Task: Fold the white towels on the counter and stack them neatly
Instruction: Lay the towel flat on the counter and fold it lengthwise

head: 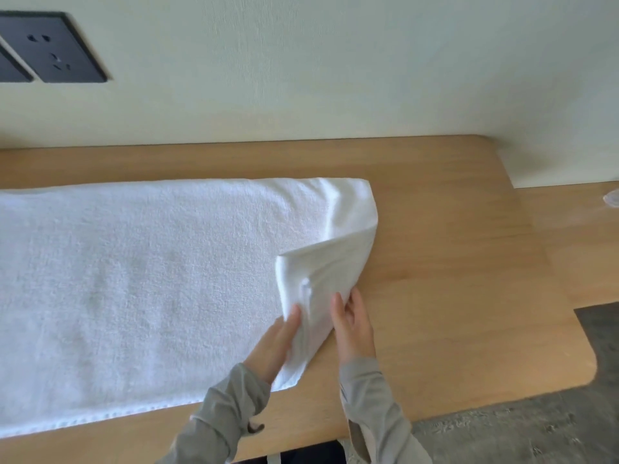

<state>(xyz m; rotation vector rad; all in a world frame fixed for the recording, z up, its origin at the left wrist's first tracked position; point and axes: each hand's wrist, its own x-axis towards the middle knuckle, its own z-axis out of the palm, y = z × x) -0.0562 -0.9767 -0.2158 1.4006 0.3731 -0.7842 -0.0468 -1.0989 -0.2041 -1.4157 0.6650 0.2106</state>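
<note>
— Where the two hands meet in the head view, what do they hold?

— The near right corner of the white towel (150,279), lifted off the counter (452,296) and turned back over itself as a loose flap. The right hand (353,329) pinches the flap's outer edge, with a finger on the cloth and the thumb beside it.

— And the left hand (278,343)?

— It is just beside the right, touching the flap's other side. Its fingers (294,316) run straight along the cloth. The thumb is hidden by the towel, so I cannot tell whether it pinches or only presses.

— Where does the remainder of the towel lie from that hold?

— It is spread flat to the left of the grip and beyond it towards the wall (335,61), and it runs out of view at the left edge.

— Anything else around the grip?

— Grey sleeves (227,413) reach back from both wrists. Bare wood lies to the right of the hands, and grey carpet (536,430) shows past the counter's rounded corner. A dark socket plate (57,48) sits on the wall far off to the upper left.
</note>
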